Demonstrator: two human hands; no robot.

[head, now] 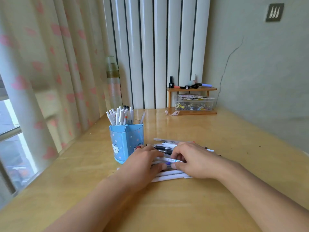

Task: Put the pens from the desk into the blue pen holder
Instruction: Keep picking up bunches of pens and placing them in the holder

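A blue pen holder with cartoon faces stands on the wooden desk, several white pens sticking out of its top. To its right lies a pile of pens, white, clear and black, side by side. Both my hands rest over this pile. My left hand lies on the pens' left ends, just in front of the holder. My right hand curls its fingers round a white pen with a blue label at the middle of the pile. The hands hide much of the pile.
A small wooden shelf at the back holds a clear box of clips and small bottles. A tall bottle stands behind the holder by the curtain. The wall runs along the desk's right edge, a window along its left.
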